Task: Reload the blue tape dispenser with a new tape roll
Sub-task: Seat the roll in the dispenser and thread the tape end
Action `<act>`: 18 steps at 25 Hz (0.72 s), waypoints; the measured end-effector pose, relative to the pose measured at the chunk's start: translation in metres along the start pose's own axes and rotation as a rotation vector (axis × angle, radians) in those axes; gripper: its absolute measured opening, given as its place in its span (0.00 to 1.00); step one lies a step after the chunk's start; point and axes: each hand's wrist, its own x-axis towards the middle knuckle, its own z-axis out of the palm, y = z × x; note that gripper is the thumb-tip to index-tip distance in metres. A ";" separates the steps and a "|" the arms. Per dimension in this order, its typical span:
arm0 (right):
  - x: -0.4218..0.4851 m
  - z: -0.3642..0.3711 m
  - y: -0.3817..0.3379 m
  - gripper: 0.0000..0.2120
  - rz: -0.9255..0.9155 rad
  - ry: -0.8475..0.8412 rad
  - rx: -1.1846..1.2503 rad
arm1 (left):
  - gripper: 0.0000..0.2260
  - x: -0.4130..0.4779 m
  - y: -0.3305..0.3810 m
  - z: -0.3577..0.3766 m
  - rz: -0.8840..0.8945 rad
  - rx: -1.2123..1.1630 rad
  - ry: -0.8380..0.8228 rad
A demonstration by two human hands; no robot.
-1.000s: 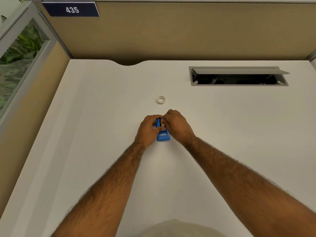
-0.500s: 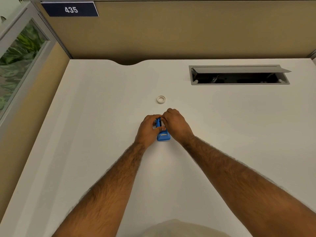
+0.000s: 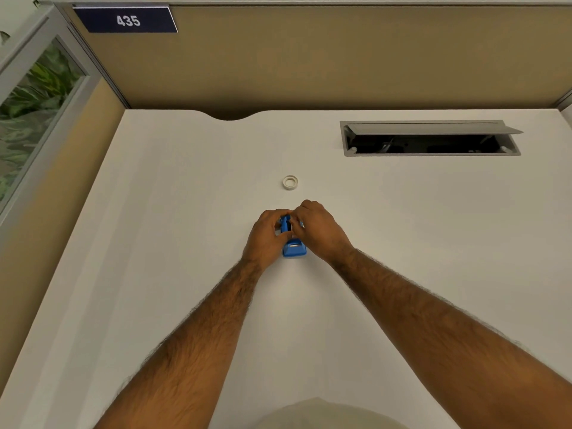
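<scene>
Little change since earlier frames: both hands stay at small blue plastic tape dispenser, mid white desk. Left hand wraps its side; right hand fingertips pinch at top slot. Small white tape ring lies apart, beyond. Advice: brace base, work spindle straight, no twisting.

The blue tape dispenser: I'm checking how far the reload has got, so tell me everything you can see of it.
The blue tape dispenser is small, of glossy blue plastic, and stands on the white desk near its middle. Its wider near end, with a pale strip across it, faces the person. The left hand and right hand close on its far part from both sides, hiding it. A dark slot shows between the fingers. A small white tape roll lies apart, beyond it.
</scene>
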 end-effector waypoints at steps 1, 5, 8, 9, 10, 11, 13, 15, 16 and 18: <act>-0.002 0.002 -0.001 0.06 -0.036 0.011 -0.035 | 0.21 0.000 0.000 0.000 0.002 -0.003 0.002; 0.001 0.007 0.000 0.04 0.005 0.021 -0.055 | 0.22 -0.001 0.001 0.002 -0.002 -0.003 0.003; 0.000 0.008 0.002 0.06 0.016 0.037 -0.018 | 0.23 -0.001 0.002 0.002 0.000 0.004 0.005; 0.000 0.007 0.002 0.06 0.018 0.039 -0.011 | 0.23 -0.002 0.002 0.002 0.001 0.002 0.008; 0.000 0.008 0.001 0.06 0.023 0.041 -0.004 | 0.23 -0.001 0.002 0.002 0.002 0.000 0.010; 0.000 0.008 0.000 0.06 0.025 0.040 -0.006 | 0.23 -0.002 0.002 0.002 0.003 0.002 0.012; 0.001 0.009 -0.001 0.05 0.031 0.033 -0.019 | 0.23 -0.001 0.002 0.002 0.000 0.006 0.013; 0.002 0.008 0.000 0.04 0.033 0.023 -0.023 | 0.23 -0.001 0.002 0.002 -0.002 0.003 0.012; 0.003 0.007 0.000 0.04 0.034 0.022 -0.018 | 0.23 -0.001 0.001 0.002 -0.001 0.002 0.011; 0.002 0.007 -0.001 0.04 0.035 0.024 -0.012 | 0.23 0.000 0.000 0.002 -0.001 0.002 0.011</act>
